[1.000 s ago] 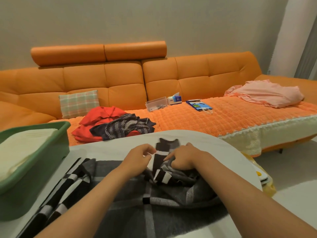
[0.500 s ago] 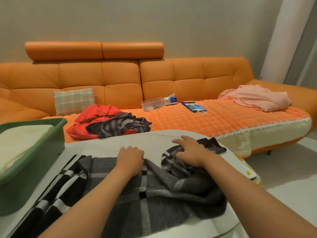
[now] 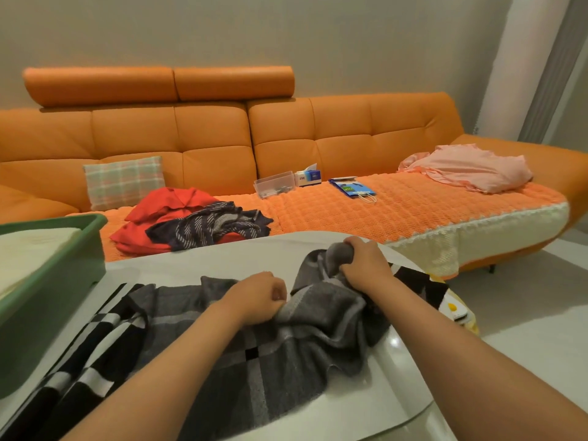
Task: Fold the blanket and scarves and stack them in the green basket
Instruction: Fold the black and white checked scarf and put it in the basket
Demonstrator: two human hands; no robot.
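The grey plaid scarf (image 3: 254, 345) is lying rumpled across the white table (image 3: 197, 262), near left corner to far right edge. The left hand (image 3: 259, 296) is clenching a fold mid-table, and the right hand (image 3: 366, 261) is gripping a bunched end by the far edge. The green basket (image 3: 57, 288) is sitting at the left edge.

white table (image 3: 197, 262), grey scarf (image 3: 254, 351), green basket (image 3: 54, 281)

Hands (image 3: 259, 297) gripping grey scarf (image 3: 286, 354) (bunched)
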